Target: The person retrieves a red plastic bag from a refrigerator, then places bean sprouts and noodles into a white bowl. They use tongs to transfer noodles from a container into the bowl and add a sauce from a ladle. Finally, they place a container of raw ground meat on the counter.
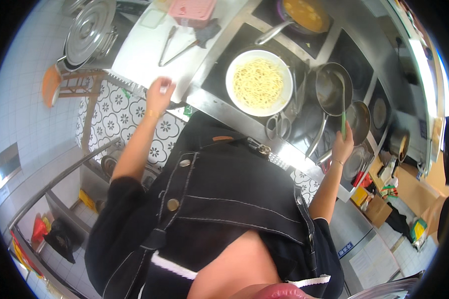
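My right hand (pixel 343 145) grips the green handle of a long utensil (pixel 344 112). Its curved far end rests inside a dark frying pan (pixel 327 89), whose inner surface bears brownish residue. Beside that pan stands a second frying pan (pixel 359 121), partly behind my hand. My left hand (pixel 161 93) hangs near the front edge of a white worktop (pixel 142 56), its fingers curled; whether anything is in them I cannot make out. Between my hands, a white bowl (pixel 230 84) of pale yellow noodles (pixel 260 84) sits on the cooktop.
Scissors (pixel 278 127) and metal tongs (pixel 299 93) lie beside the bowl. A pan of orange-brown liquid (pixel 307 15) stands behind it. More tongs (pixel 168 48), a dark cloth (pixel 208 33) and a pink-lidded container (pixel 192 11) occupy the worktop. A large lidded pot (pixel 88 35) stands far left.
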`<state>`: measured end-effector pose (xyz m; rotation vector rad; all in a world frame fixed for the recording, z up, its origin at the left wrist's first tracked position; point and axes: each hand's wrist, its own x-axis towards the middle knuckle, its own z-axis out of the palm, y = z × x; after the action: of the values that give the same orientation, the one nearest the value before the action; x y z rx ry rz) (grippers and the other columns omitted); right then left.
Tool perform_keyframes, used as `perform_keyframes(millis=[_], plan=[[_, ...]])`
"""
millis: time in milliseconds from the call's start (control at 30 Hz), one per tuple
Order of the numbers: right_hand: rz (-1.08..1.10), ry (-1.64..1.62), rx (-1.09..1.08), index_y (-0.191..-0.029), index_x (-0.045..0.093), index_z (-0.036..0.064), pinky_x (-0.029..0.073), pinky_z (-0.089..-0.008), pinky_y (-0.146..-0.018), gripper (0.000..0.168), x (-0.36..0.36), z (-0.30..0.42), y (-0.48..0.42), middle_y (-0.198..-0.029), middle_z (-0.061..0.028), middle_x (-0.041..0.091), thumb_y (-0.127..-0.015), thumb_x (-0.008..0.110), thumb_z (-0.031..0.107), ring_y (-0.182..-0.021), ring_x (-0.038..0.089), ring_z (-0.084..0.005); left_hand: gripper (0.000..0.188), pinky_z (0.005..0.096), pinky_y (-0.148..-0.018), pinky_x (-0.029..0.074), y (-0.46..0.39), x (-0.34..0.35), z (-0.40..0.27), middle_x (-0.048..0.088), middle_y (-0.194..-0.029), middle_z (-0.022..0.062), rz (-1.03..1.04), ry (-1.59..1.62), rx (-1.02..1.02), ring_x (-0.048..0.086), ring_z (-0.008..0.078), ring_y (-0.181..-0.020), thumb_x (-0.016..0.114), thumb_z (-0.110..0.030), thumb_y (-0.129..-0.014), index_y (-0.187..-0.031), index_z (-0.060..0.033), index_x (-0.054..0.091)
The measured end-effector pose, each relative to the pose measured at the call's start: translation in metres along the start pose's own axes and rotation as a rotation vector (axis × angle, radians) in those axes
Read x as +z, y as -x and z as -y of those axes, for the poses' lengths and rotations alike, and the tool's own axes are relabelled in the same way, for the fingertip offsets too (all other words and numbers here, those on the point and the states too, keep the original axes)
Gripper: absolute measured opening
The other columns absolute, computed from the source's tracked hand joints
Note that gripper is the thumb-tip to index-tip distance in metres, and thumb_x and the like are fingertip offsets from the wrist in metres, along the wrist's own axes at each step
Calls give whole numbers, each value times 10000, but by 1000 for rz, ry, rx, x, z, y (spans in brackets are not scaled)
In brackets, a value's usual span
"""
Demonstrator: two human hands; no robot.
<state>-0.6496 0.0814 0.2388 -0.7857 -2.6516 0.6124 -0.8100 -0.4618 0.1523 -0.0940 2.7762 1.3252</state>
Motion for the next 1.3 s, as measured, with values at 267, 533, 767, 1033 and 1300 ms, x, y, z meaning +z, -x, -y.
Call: perform_keyframes(millis=[267, 533, 767, 1033, 1300], plan=[[-239, 350, -234, -1098, 639, 53, 445, -416, -807, 326, 37, 54, 1, -999, -163, 593, -782, 622, 129, -929, 562, -336, 432, 344, -782, 497, -256, 2, 4, 670, -928, 181, -82, -548, 84, 652, 280, -859, 584, -366, -856, -1094, -5, 594], [811, -475, -377, -1250, 502, 98, 494, -414, -782, 413, 184, 343, 64, -1003, -186, 623, -856, 561, 209, -874, 618, -339, 302, 254, -592, 540, -325, 4, 13, 686, -812, 105, 334, -190, -162, 675, 165, -660, 605, -217, -848, -992, 47, 634], [926, -32, -126, -1321, 356, -34, 484, -418, -846, 790, 383, 428, 54, -1192, -291, 489, -794, 625, 490, -991, 585, -376, 335, 403, -698, 513, -307, -12, -45, 651, -781, 209, 233, -543, 280, 644, 342, -768, 697, -346, -712, -734, -12, 679], [763, 172, 45, -1253, 368, -101, 503, -357, -824, 897, 404, 422, 56, -1132, -226, 448, -647, 741, 444, -951, 587, -333, 269, 398, -695, 534, -283, -111, -20, 690, -768, 157, 182, -21, -151, 691, 265, -730, 660, -271, -713, -851, -42, 689], [772, -84, -172, -1288, 347, -45, 482, -405, -840, 726, 326, 411, 39, -1060, -283, 497, -695, 679, 210, -942, 574, -396, 238, 293, -589, 539, -167, -185, 100, 644, -862, 137, -144, 638, -465, 646, 214, -641, 593, -147, -855, -972, 60, 599]])
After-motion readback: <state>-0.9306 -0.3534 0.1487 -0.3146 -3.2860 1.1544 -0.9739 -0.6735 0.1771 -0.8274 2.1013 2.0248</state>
